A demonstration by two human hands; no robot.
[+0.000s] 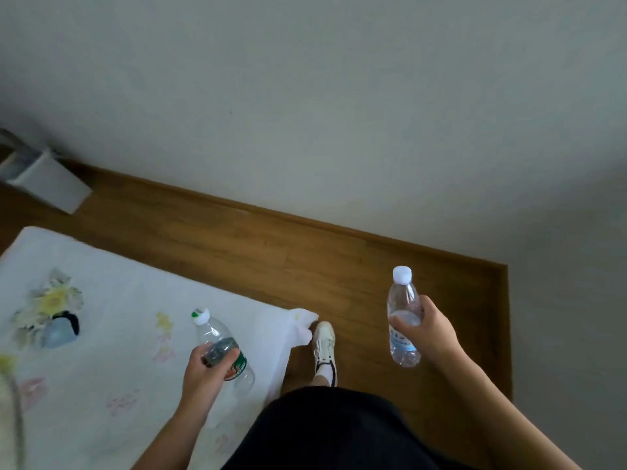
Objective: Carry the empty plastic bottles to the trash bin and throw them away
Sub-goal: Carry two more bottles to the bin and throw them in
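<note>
Gripping a clear bottle each, both hands are out in front of the body. The left bottle [222,349] — white cap with a green tab, green and red label — leans cap-up and away over the corner of the bed [101,334]; the left hand [207,369] wraps its middle from the near side, fingers curled over the label, thumb side uppermost, forearm rising from the lower edge of the view. The right bottle [403,315] — white cap, pale blue label — stands nearly upright above the wood floor [271,252]; the right hand [425,329] closes round its waist, thumb across the front, fingers behind, with the forearm running back down to the right corner. Both bottles look empty, and they are well apart, with a white shoe [324,347] on the floor between them and dark clothing below.

The bed has a white sheet with faded flowers, and a small dark and pale-blue thing [61,329] lies on it towards the left, too blurred to tell. Beyond it, against the wall in the far-left corner, stands a white bin [47,184], well away from both hands.
</note>
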